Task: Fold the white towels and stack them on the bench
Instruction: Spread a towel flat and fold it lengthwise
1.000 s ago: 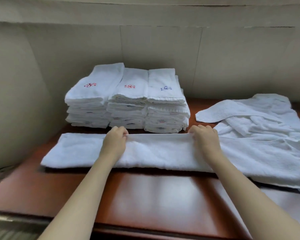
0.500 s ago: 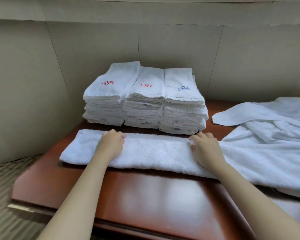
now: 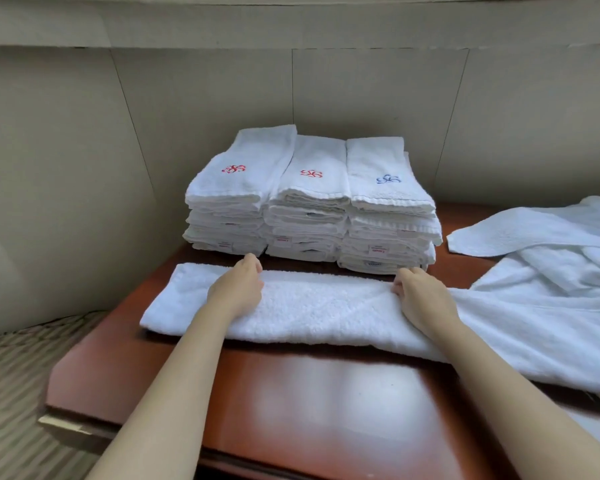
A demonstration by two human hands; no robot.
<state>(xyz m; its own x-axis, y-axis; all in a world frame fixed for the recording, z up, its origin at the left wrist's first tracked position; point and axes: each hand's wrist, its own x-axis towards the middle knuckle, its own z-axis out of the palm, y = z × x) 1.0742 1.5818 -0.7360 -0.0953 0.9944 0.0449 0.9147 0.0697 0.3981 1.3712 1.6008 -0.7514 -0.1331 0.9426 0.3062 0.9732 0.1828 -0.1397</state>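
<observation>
1. White terry towel [image 3: 319,306], folded into a long band, lies across the glossy red-brown wooden bench [image 3: 291,403], just in front of three stacks of folded white towels [image 3: 309,202].
2. My left hand [image 3: 238,289] rests on its far edge, fingers curled over; whether it pinches cloth, I cannot tell.
3. My right hand [image 3: 420,296] bunches the far edge, fingers curled into the pile.
4. It looks soft, limp and light, so I judge the ends the best hold.
5. Loose white towelling [image 3: 551,278] sprawls to the right, overlapping that end.
</observation>
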